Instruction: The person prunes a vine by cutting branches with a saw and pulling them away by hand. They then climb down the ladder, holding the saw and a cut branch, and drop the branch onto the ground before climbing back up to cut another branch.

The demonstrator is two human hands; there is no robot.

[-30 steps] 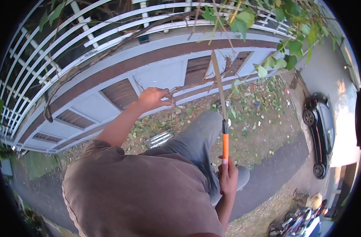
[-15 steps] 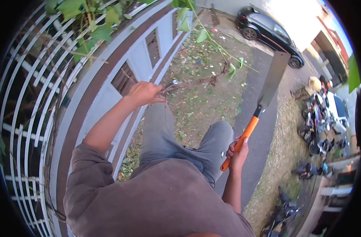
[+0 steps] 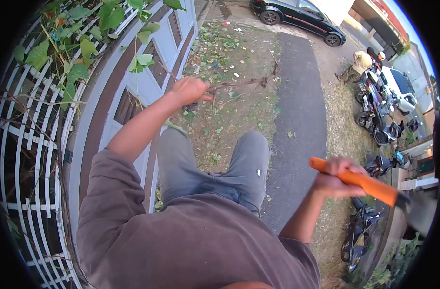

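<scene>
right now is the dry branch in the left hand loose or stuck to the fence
Loose, it seems: the left hand holds the branch out over the ground, clear of the fence.

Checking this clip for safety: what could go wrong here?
The right hand holds the orange-handled blade out sideways; a swing at the dry vine could catch the left hand gripping it, or the knees.
Both hands are busy and the ground looks far below: a slip could mean a fall.
</scene>
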